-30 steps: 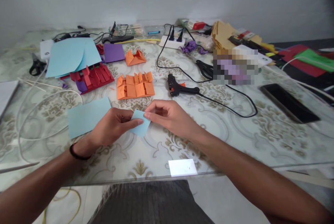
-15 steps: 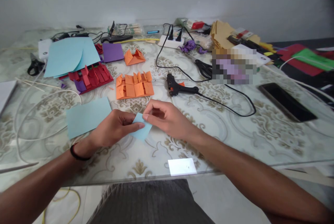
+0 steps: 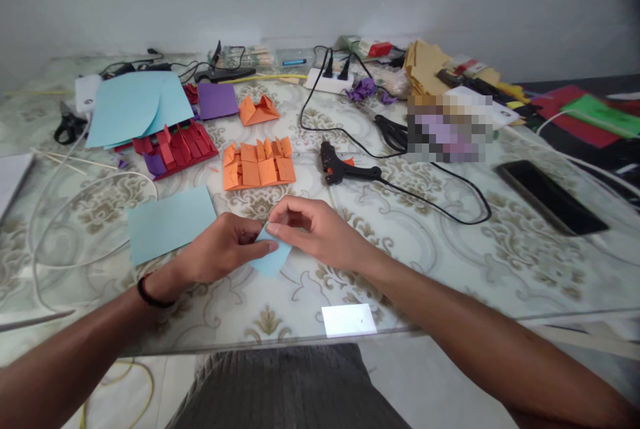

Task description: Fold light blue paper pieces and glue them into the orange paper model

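Observation:
A small piece of light blue paper point(image 3: 273, 260) is held between both hands above the table's near half. My left hand point(image 3: 227, 249) pinches its left side, thumb lying on top. At the upper edge, my right hand point(image 3: 313, 232) grips the paper with thumb and curled fingers. The fingers and thumbs hide part of the piece. Just left of my left hand lies a larger light blue sheet point(image 3: 170, 223). Beyond the hands sit a folded orange paper piece point(image 3: 259, 165) and a smaller orange folded piece point(image 3: 259, 110).
A black glue gun point(image 3: 350, 167) with its cord lies right of centre. Scissors point(image 3: 67, 125), blue sheets point(image 3: 125, 105), red folded paper point(image 3: 185, 149) and a purple square point(image 3: 217, 100) are at left. A power strip point(image 3: 327, 81) stands behind; a phone point(image 3: 553, 197) lies at right.
My right hand has shifted slightly left and down along the paper's upper edge, closer to my left fingers. The small blue paper is tilted a little differently.

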### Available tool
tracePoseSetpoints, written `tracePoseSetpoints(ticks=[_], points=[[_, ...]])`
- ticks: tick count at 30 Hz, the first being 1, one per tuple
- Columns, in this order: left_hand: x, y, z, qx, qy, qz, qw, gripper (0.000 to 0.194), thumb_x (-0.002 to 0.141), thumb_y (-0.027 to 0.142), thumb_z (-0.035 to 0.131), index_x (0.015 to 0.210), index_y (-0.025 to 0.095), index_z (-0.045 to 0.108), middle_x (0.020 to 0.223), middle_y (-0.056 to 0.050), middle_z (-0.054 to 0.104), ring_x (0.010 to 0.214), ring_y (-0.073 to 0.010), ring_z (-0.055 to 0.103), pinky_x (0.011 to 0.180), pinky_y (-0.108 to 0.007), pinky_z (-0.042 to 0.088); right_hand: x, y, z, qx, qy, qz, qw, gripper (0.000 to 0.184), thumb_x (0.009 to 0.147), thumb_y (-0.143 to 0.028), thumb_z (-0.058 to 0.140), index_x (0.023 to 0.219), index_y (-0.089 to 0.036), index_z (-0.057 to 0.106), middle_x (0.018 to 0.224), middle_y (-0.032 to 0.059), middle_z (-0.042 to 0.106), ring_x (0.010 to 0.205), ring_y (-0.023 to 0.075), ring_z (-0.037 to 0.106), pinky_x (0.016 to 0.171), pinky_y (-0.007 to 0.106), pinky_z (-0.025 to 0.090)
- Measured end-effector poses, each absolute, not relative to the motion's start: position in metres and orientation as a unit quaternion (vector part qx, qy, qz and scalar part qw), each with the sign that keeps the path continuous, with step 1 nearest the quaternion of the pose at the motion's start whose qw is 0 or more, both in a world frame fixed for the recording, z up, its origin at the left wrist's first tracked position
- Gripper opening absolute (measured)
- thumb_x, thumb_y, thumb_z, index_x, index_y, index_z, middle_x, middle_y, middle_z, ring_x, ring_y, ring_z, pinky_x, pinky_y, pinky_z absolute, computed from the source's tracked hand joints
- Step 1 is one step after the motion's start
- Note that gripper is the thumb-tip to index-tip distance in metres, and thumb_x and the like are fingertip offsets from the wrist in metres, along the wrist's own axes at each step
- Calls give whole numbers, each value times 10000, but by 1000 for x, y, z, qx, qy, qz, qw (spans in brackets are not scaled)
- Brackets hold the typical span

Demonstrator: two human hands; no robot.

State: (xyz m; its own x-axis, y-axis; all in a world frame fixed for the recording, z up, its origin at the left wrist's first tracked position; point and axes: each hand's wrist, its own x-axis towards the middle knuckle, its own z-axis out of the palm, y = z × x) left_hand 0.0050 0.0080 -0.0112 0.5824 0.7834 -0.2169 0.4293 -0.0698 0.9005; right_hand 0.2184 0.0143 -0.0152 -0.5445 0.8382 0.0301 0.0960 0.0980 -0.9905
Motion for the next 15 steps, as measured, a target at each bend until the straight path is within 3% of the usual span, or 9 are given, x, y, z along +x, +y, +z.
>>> tracePoseSetpoints(ticks=[9, 15], points=[[5, 7, -12, 717, 420, 166, 532, 434, 963, 403, 608, 635, 180, 432, 634, 54, 241, 563, -88, 221, 467, -233, 183, 219, 15, -13, -357, -665, 561, 340, 135, 929, -312, 657, 868, -192, 645, 802, -3, 602, 747, 143, 548, 710, 283, 459], [4, 7, -12, 721, 450, 191, 491, 479, 966, 408, 607, 637, 196, 330, 652, 52, 220, 584, -93, 208, 486, -244, 181, 221, 16, -14, -376, -659, 550, 350, 150, 910, -314, 678, 824, -194, 648, 779, -3, 611, 736, 145, 546, 707, 285, 459]])
